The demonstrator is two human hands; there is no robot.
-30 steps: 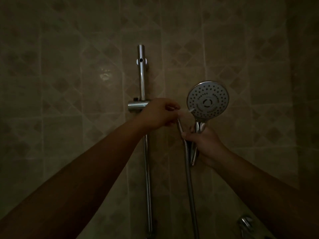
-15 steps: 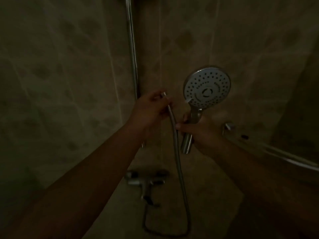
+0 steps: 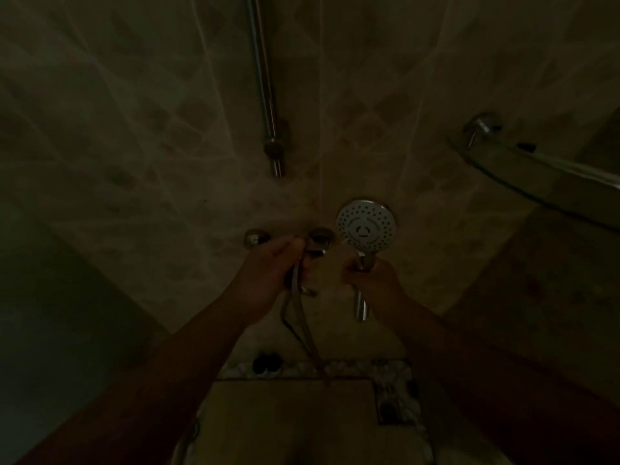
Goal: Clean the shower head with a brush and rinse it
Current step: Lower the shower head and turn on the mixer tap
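A round chrome shower head (image 3: 366, 226) faces me, its nozzle plate lit against the dark wall. My right hand (image 3: 374, 280) grips its handle just below the head, and the handle's end sticks out under my fist. My left hand (image 3: 270, 273) is curled over the chrome mixer tap (image 3: 320, 238) on the wall. The metal hose (image 3: 303, 333) runs down from under its fingers. No brush shows in this dim frame.
The slide rail (image 3: 265, 85) ends above the tap. A curved glass shelf (image 3: 536, 162) juts from the right wall. Below are a pebble strip with a dark drain (image 3: 266, 362) and a pale floor tile. The tiled walls are very dark.
My view has tilted down from the rail to the tap and floor. My left hand dropped from beside the shower head onto the mixer tap. My right hand lowered the shower head.
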